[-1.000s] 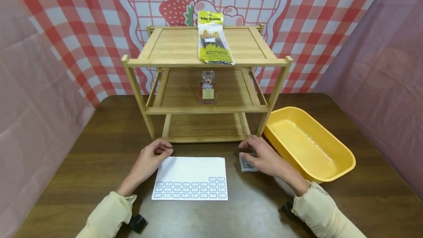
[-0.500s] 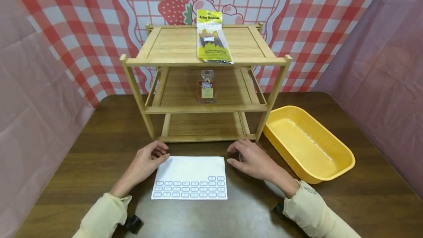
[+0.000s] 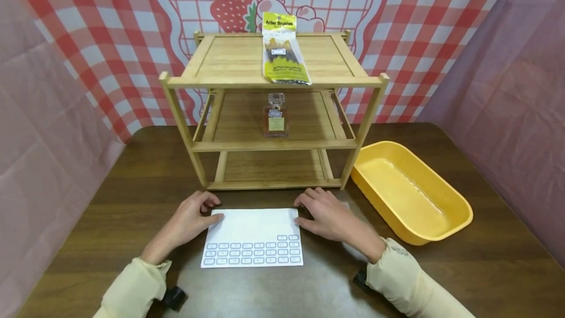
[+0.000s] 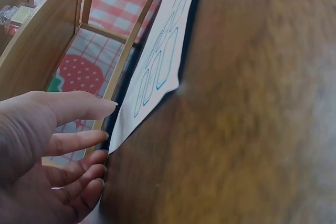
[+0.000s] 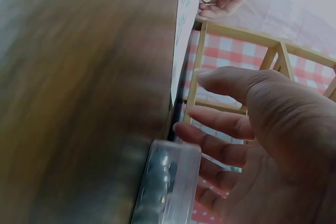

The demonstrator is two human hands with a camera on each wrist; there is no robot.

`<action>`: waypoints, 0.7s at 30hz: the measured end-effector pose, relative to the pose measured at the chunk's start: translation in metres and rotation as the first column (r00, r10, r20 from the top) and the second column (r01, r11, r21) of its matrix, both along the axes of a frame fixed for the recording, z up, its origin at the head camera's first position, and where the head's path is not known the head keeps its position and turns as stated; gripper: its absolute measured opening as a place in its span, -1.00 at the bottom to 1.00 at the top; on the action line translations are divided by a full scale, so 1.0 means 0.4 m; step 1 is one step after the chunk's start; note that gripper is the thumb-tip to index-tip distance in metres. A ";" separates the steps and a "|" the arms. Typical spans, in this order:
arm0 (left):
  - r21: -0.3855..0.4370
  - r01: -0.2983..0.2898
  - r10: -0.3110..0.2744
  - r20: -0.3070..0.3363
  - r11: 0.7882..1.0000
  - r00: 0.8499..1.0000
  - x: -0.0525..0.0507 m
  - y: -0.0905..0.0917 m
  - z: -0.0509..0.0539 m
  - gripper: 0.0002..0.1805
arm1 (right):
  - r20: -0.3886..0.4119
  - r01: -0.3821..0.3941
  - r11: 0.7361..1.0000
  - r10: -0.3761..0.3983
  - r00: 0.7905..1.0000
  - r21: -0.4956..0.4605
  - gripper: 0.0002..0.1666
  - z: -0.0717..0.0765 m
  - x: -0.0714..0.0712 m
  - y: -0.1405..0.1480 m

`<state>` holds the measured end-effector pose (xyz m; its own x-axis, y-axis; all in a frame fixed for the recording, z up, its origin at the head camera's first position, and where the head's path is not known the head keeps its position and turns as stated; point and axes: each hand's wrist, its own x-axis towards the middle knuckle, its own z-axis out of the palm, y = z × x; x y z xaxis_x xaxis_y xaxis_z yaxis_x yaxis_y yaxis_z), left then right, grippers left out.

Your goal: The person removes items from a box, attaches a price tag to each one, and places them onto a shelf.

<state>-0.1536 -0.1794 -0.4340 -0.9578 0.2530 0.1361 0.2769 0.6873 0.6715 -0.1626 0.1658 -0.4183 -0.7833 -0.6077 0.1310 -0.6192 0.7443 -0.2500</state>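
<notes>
A white sheet of blue-framed label stickers (image 3: 253, 225) lies flat on the table, one corner slightly lifted in the left wrist view. At its upper left corner is my left hand (image 3: 187, 222), fingers loosely bent and thumb tip at the paper's edge. My right hand (image 3: 328, 215) is at the upper right corner, its fingers relaxed and apart in the right wrist view. Whether either thumb presses the paper I cannot tell. Beside the right hand sits a clear plastic box (image 5: 178, 187) with dark round things inside; in the head view that hand hides most of it.
A three-tier wooden rack (image 3: 273, 146) stands behind the sheet. It bears a pack of artist brushes (image 3: 284, 58) on top and a perfume bottle (image 3: 275, 119) on the middle shelf. To the right is a yellow plastic basin (image 3: 441, 229).
My right hand has moved left, from over the clear box to the sheet's right corner. The left hand has shifted slightly left and down, its thumb still near the left corner.
</notes>
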 end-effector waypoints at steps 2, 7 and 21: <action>-0.020 -0.003 0.004 0.020 1.000 1.000 0.001 -0.002 0.002 -0.69 | 0.018 0.001 1.000 -0.002 1.000 0.018 -0.61 0.002 0.000 -0.009; -0.047 -0.009 0.012 0.076 0.999 0.997 0.000 -0.007 0.006 -0.65 | 0.091 0.033 0.999 -0.037 0.995 0.041 -0.56 0.005 0.000 -0.029; -0.049 -0.026 0.033 0.155 0.998 0.987 0.000 -0.013 0.005 -0.70 | 0.139 0.076 0.996 -0.083 0.987 0.054 -0.56 0.002 -0.001 -0.055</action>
<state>-0.1536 -0.1845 -0.4320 -0.9737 0.2265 -0.0260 0.1507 0.7251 0.6720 -0.1629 0.1440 -0.4176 -0.8382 -0.5453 -0.0124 -0.5183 0.8034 -0.2932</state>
